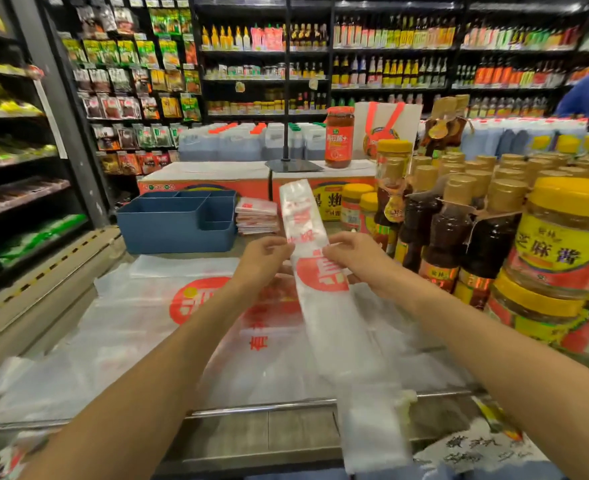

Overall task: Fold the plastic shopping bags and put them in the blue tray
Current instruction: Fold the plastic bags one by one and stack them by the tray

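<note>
While both hands are up over the counter, they hold one long plastic bag [315,268] that is folded into a thin strip. The left hand [263,259] pinches the left edge of the strip with its fingers and thumb. The right hand [353,258] pinches the right edge at about the same height. The strip is white and see-through with a red round mark on it. Its top end sticks up above the hands, and its bottom end hangs down toward the person, past the metal edge of the counter [269,407]. Under the arms, more plastic bags [140,317] lie flat and spread out on the counter, and they have the same red marks. The blue tray [178,220] sits at the back of the counter, to the left of the hands and well apart from them. It has one big part and some small parts inside, and no bags can be seen in it. Just to the right of the tray, touching or almost touching it, is a small stack of folded bags [256,216]. On the right side stand many brown bottles [449,223] with gold caps and big jars [563,233] with yellow lids. Behind it all are dark shelves [390,50] full of bottles and packets.
</note>
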